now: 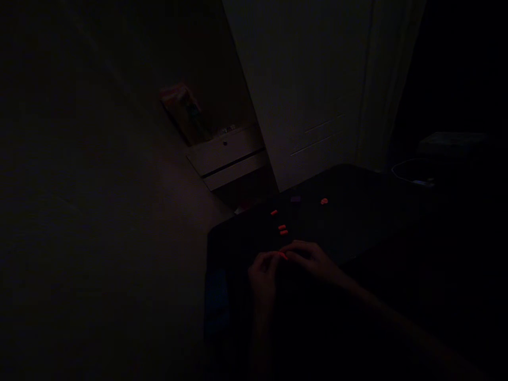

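Observation:
The scene is very dark. My left hand (262, 269) and my right hand (311, 258) meet over the dark table, fingertips pinched around a small bright red piece (283, 255). Its exact kind is too dim to make out. Just beyond my hands, two short red bars (281, 227) lie side by side. Another red bar (274, 212) rests a little farther off to the left. A rounded red piece (324, 201) sits farther back on the right, and a small purple block (296, 199) stands between it and the bars.
The black table (353, 211) reaches back to a pale panel (305, 79). A bluish flat object (216, 296) is at the left edge. Behind stands a drawer unit (234, 156) with a colourful packet (184, 114) on it. A white cable (397, 168) curls at the right.

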Demonstrator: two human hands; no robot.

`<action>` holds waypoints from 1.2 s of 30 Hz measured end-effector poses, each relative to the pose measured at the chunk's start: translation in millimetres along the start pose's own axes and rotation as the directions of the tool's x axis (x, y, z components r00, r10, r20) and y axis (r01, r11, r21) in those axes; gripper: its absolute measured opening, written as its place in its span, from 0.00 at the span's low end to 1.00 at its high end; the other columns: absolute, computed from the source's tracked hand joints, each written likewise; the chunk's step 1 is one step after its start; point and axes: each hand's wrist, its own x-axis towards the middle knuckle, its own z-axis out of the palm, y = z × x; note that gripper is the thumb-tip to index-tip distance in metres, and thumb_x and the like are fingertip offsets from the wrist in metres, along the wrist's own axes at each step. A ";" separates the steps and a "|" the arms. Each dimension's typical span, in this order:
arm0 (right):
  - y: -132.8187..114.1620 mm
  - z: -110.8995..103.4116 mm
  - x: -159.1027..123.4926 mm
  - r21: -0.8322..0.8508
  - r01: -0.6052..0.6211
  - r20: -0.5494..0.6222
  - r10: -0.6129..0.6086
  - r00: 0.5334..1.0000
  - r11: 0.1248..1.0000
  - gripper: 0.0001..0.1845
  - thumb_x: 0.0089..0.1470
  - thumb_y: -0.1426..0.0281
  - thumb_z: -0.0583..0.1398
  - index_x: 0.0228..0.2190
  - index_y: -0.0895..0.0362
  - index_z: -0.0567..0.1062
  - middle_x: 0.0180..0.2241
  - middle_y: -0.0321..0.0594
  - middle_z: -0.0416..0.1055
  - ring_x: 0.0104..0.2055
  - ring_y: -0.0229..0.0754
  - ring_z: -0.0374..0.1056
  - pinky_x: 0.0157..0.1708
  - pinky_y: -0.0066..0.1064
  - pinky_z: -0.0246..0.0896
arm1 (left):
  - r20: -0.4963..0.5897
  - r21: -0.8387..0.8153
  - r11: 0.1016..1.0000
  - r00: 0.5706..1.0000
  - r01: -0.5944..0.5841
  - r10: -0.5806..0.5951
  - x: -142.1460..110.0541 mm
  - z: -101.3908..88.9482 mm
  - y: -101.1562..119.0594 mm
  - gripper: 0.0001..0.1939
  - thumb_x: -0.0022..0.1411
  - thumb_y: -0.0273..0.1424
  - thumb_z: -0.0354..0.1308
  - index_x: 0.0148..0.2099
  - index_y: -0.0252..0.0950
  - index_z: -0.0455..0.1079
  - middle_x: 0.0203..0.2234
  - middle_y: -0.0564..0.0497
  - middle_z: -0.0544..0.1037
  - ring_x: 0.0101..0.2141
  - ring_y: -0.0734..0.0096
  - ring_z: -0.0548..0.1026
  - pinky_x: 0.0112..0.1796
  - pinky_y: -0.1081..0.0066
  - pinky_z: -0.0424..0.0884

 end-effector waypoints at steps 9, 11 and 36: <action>1.7 -0.9 -0.1 0.005 0.012 0.036 -0.012 0.999 1.000 0.11 0.60 0.65 0.62 0.41 0.54 0.82 0.41 0.41 0.80 0.45 0.46 0.75 0.49 0.37 0.66 | 0.004 0.042 0.999 1.000 -0.027 0.027 -0.6 -1.5 -1.5 0.08 0.59 0.36 0.65 0.36 0.36 0.78 0.32 0.48 0.81 0.35 0.64 0.78 0.39 0.68 0.72; 1.0 -1.0 -0.3 0.001 0.009 0.036 -0.009 0.999 1.000 0.11 0.60 0.65 0.62 0.41 0.54 0.82 0.41 0.41 0.80 0.46 0.47 0.75 0.50 0.37 0.66 | 0.002 0.031 0.999 1.000 -0.028 0.028 -0.2 -1.3 -2.2 0.08 0.58 0.36 0.65 0.35 0.36 0.78 0.31 0.48 0.81 0.35 0.64 0.78 0.39 0.68 0.71; 9.8 5.0 0.0 -0.047 0.093 -0.097 -0.097 0.991 0.995 0.10 0.59 0.60 0.64 0.36 0.53 0.82 0.37 0.41 0.79 0.40 0.45 0.75 0.44 0.36 0.68 | 0.008 0.000 0.999 0.999 -0.049 0.049 -0.6 2.1 5.7 0.07 0.55 0.35 0.68 0.34 0.36 0.80 0.32 0.48 0.82 0.36 0.63 0.79 0.41 0.67 0.74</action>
